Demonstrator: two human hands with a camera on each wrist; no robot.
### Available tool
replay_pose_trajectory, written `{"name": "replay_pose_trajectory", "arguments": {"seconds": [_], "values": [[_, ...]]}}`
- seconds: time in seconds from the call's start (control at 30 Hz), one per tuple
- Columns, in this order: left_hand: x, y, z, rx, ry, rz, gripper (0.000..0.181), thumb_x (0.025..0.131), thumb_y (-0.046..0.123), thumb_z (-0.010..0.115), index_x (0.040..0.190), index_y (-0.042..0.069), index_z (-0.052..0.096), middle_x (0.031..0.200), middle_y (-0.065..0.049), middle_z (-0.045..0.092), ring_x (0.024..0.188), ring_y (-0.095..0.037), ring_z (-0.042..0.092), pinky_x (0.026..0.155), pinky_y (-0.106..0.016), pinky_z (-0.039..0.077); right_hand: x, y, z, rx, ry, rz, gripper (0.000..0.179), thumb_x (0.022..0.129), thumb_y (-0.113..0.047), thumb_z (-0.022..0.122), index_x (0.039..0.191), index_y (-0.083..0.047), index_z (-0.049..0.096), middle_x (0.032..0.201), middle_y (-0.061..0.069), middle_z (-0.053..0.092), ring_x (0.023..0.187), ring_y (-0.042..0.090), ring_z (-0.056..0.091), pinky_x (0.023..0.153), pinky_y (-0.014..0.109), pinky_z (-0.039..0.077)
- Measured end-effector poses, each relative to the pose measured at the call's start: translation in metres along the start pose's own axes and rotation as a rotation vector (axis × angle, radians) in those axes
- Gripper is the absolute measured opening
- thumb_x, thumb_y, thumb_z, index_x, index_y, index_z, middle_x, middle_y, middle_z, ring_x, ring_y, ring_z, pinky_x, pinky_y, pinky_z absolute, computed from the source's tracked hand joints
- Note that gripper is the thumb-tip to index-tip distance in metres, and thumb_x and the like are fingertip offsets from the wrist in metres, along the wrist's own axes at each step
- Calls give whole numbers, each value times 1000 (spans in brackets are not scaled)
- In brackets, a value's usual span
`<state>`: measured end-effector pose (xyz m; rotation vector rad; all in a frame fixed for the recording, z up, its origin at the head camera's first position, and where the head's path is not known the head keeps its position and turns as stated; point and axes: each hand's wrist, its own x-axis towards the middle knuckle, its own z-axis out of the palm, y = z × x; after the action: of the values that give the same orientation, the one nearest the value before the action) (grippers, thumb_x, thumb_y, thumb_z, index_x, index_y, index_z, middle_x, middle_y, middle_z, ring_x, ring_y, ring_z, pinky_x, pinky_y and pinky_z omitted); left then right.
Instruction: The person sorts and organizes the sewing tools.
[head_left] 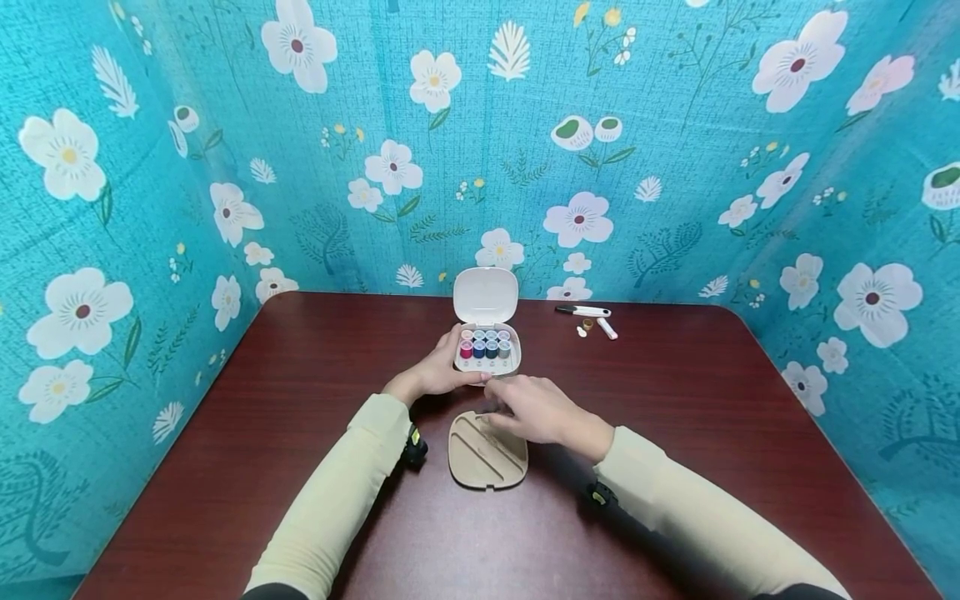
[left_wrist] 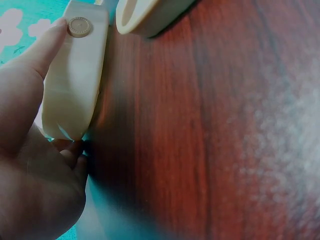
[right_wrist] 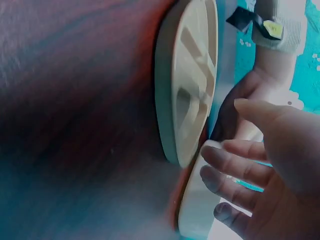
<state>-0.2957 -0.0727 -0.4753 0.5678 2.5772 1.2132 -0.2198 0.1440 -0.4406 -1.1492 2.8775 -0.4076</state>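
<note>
An open white sewing case (head_left: 486,296) stands upright-lidded at mid-table, two rows of thread spools (head_left: 479,350) inside it. My left hand (head_left: 437,368) grips its left side, the thumb lying along the front wall near a round button (left_wrist: 79,27). In front of the case lies a beige compartment tray (head_left: 487,467), flat on the table. My right hand (head_left: 540,410) hovers over the tray's far right edge, fingertips right at the case's front. In the right wrist view its fingers (right_wrist: 240,172) are spread and loosely bent, with nothing between them.
Toward the back right lie a white tool with a dark tip (head_left: 582,311), a small brass-coloured ring (head_left: 588,325), a small white piece (head_left: 581,332) and a white-and-pink block (head_left: 607,328). A flowered blue curtain (head_left: 337,167) hangs behind the table (head_left: 675,400).
</note>
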Motion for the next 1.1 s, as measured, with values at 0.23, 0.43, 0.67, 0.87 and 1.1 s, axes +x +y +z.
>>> {"name": "replay_pose_trajectory", "arguments": {"seconds": [0.23,0.43,0.67,0.87,1.1], "values": [[-1,0,0,14,-1,-33,112,88,40,81,163,9,4,163,-21,19,148,-32,26,121,-47,24,-5,-14,7,-80,-92,-50,35,92,-52,71,85,-19,65,63,-12,49,57,7,49,50,32,39],[0,0,1,18,6,-37,112,88,42,81,163,10,5,163,-20,19,148,-31,27,121,-47,24,-6,-18,14,-114,-109,-58,41,89,-58,72,81,-20,60,65,-13,49,56,8,48,47,31,36],[0,0,1,11,10,-24,110,88,40,81,163,10,7,163,-21,19,148,-32,26,121,-48,24,-4,-21,20,-133,-109,-42,42,88,-60,72,78,-22,58,61,-13,48,52,7,47,47,30,37],[0,-1,1,7,13,-25,111,87,40,82,163,9,7,163,-21,18,148,-32,26,121,-48,24,-1,-24,24,-149,-104,-30,38,87,-53,72,75,-21,54,59,-10,46,53,9,46,47,31,36],[0,-2,2,5,24,10,105,87,38,83,161,11,13,157,-20,26,144,-31,30,119,-48,27,1,-25,26,-144,-91,-36,34,82,-46,74,73,-21,52,58,-10,44,51,8,39,44,30,29]]}}
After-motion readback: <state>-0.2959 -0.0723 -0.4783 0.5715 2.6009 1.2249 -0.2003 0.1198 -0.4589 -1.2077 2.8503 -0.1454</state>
